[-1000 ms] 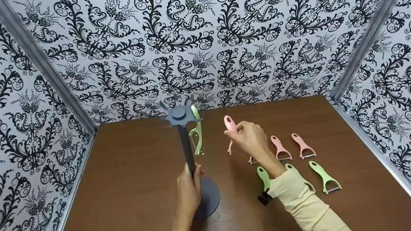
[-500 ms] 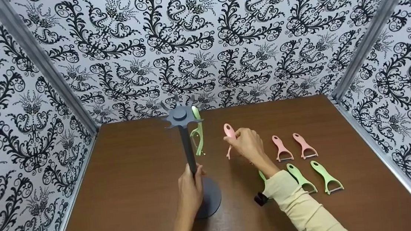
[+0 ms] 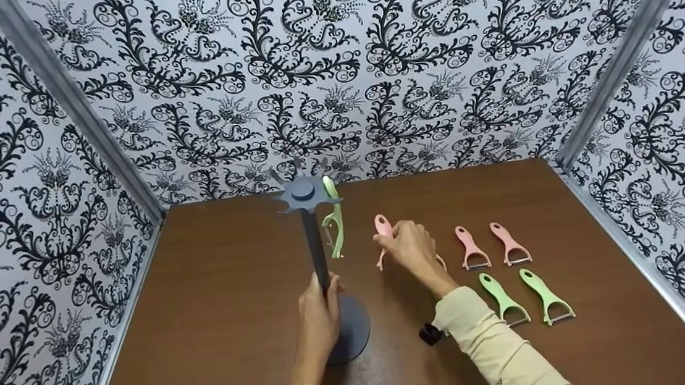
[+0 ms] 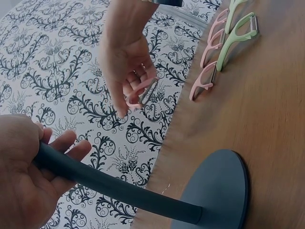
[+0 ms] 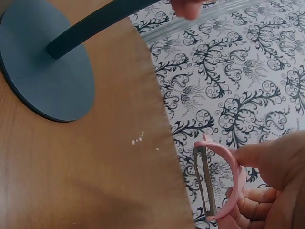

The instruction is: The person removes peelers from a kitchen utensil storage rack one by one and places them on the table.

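My left hand [image 3: 320, 312] grips the pole of a dark grey utensil stand [image 3: 315, 244], which has a round base [image 4: 214, 191] and a ring of hooks on top. One green peeler [image 3: 336, 230] hangs from a hook on the stand's right side. To the right of it, my right hand [image 3: 412, 248] pinches a pink peeler [image 3: 383, 226] by the handle, its hole end up. In the right wrist view the peeler's metal blade [image 5: 205, 181] points away from the palm. The held peeler is apart from the stand.
On the brown table [image 3: 224, 327] at right lie pink peelers [image 3: 473, 248] in a back row, one partly behind my right hand. Green peelers [image 3: 547, 297] lie in front, near my right sleeve [image 3: 485, 335]. Patterned walls [image 3: 333, 81] enclose the table's back and sides.
My right hand has come down and slightly nearer with the pink peeler, uncovering more of a green peeler on the table. My left hand keeps its grip on the stand.
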A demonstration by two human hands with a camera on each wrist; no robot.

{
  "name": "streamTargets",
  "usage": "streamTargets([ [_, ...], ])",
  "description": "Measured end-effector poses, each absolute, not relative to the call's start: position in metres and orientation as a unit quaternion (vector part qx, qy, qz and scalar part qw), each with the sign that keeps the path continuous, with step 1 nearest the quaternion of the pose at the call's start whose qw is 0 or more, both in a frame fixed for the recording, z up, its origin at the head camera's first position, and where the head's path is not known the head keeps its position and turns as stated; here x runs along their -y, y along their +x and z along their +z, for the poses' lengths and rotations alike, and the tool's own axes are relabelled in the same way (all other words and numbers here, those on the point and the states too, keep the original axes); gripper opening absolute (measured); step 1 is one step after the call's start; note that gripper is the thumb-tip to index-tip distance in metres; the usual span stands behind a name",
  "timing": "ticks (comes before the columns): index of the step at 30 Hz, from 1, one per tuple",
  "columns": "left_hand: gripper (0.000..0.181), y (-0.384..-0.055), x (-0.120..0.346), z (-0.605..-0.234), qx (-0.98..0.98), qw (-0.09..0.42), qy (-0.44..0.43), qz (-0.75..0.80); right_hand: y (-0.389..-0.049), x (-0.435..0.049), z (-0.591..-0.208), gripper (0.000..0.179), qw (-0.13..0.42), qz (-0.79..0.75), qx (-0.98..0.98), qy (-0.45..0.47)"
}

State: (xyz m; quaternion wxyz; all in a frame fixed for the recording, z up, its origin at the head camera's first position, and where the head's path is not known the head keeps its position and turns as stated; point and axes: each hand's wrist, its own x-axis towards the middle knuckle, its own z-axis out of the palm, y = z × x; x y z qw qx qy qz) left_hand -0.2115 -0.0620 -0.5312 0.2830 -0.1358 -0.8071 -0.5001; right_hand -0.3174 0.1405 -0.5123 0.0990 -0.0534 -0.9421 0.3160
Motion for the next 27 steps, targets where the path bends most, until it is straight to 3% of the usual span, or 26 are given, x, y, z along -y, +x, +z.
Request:
streamTargets([
  [7, 0.006, -0.213, 0.062, -0.532, 0.804, 0.282, -0.139, -0.505, -0.323, -0.139, -0.526, 0.039, 0.105, 0.292, 0.949, -0.053],
  [18, 0.006, -0.210, 0.064, -0.532, 0.812, 0.272, -0.134, -0.498, -0.328, -0.132, -0.543, 0.056, 0.065, 0.303, 0.949, -0.064],
  [27, 0.006, -0.210, 0.064, -0.533, 0.805, 0.282, -0.137, -0.504, -0.334, -0.131, -0.556, 0.055, 0.050, 0.291, 0.952, -0.087],
])
